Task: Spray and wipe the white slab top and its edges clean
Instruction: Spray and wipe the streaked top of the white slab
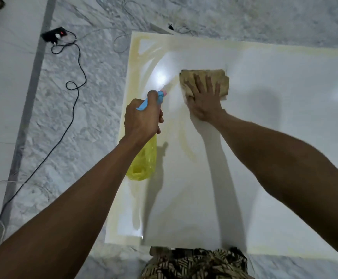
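My left hand (142,117) gripped the yellow spray bottle (144,164), nozzle aimed at the white slab (264,137); my right hand (205,99), fingers spread, pressed the tan cloth (192,76) flat on it.

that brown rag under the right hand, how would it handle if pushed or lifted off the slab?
The rag is probably floppy: it lies bunched and creased under the right hand. It likely slides easily, since the slab looks glossy and wet-streaked. Lifted, it would probably droop and feel light.
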The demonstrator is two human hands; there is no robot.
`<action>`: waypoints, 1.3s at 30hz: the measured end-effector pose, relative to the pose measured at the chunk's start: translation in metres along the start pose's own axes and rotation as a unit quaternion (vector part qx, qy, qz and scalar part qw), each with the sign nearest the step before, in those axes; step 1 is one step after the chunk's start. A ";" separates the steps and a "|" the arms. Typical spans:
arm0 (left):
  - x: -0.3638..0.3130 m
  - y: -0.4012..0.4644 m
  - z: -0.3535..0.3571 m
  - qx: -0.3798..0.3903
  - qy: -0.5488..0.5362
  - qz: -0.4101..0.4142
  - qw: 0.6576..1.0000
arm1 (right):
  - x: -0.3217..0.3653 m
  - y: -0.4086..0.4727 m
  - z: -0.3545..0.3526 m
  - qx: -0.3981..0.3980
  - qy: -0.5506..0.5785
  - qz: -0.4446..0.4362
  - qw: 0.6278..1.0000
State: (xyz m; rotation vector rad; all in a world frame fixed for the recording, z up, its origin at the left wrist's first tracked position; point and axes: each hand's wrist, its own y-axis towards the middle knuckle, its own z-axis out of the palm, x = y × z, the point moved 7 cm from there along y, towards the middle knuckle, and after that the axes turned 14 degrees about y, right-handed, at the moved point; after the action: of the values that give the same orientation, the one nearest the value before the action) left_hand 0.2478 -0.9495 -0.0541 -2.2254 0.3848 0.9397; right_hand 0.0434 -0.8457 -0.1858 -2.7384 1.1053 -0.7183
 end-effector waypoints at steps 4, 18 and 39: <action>0.028 -0.052 -0.013 0.014 0.004 0.007 1.000 | 0.027 -0.094 0.034 0.026 0.017 -0.018 0.999; 0.159 -0.229 -0.049 0.046 0.016 -0.001 0.999 | 0.105 -0.397 0.125 0.141 0.035 0.046 0.988; 0.033 -0.137 -0.084 -0.007 -0.036 0.062 0.997 | 0.100 -0.202 -0.099 -0.092 0.538 0.147 0.825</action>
State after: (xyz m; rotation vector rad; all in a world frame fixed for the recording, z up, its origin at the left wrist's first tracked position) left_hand 0.3828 -0.9084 0.0300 -2.1930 0.4878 1.0878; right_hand 0.1869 -0.7579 -0.0062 -2.0510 1.7438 -2.3106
